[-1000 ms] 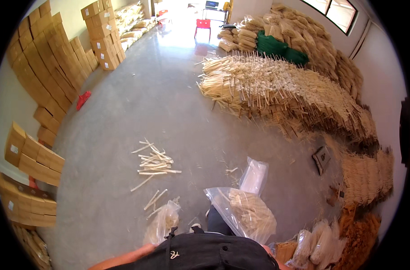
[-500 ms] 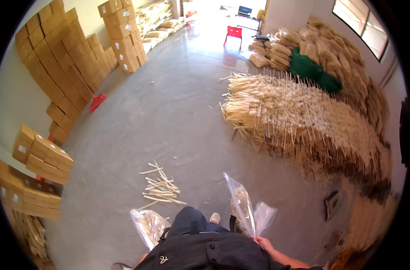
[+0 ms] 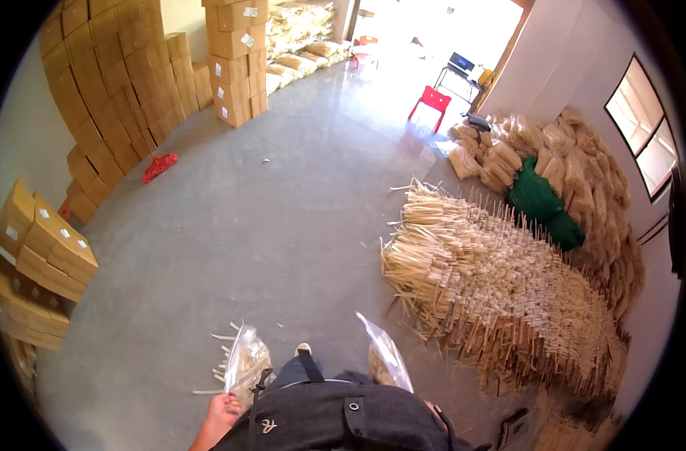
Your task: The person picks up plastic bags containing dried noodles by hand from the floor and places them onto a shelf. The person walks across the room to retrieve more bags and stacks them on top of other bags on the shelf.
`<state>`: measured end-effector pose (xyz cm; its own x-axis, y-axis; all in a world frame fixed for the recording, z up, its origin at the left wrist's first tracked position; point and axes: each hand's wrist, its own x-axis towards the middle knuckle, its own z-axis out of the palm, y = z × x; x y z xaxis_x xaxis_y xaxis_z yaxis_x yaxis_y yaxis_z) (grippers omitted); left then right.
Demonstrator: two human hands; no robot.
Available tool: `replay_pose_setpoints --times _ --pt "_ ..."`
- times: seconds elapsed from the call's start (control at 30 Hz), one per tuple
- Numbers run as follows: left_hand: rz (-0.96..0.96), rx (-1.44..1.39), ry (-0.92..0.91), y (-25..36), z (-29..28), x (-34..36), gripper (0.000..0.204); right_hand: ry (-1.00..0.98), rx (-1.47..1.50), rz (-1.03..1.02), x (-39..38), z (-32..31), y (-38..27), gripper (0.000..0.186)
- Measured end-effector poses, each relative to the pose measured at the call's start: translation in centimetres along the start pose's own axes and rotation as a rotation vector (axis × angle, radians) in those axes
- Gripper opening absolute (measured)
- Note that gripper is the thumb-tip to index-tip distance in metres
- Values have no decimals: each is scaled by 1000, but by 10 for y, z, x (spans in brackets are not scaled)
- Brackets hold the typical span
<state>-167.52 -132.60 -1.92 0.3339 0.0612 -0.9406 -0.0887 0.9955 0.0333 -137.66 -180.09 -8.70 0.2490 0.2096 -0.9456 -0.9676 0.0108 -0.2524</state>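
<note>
At the lower left, my left hand grips a clear plastic bag of pale dried strips, fingers curled at its edge. A second clear bag with tan contents hangs at the right, beside my mostly hidden right hand; its fingers are behind the black bag worn on my front. A few loose strips show on the floor behind the left bag. A shoe shows between the two clear bags.
Stacked cartons line the left, a red bundle beside them. A big heap of strips, bagged bundles and green sacking fill the right. A red chair and desk with laptop stand by the bright doorway.
The view has swung forward and right, toward the open floor. Both clear bags have moved with me, and the left one has come up into clearer view with my left hand on it.
</note>
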Motion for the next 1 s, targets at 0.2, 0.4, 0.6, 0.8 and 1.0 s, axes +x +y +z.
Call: replay_pose_setpoints --times 0.2,0.4,0.6,0.8,1.0 --pt "-9 -224 35 103 126 69 12 -6 84 -9 -21 172 -178 22" --pt "294 -54 5 172 126 231 8 -79 25 -32 75 287 -332 19" --pt "362 225 187 261 332 259 8 -90 526 37 155 367 -521 16" --pt "404 401 231 337 496 292 11 -4 664 55 221 446 -689 12" --pt "187 -121 113 443 565 446 12 87 584 37 297 523 -816 20"
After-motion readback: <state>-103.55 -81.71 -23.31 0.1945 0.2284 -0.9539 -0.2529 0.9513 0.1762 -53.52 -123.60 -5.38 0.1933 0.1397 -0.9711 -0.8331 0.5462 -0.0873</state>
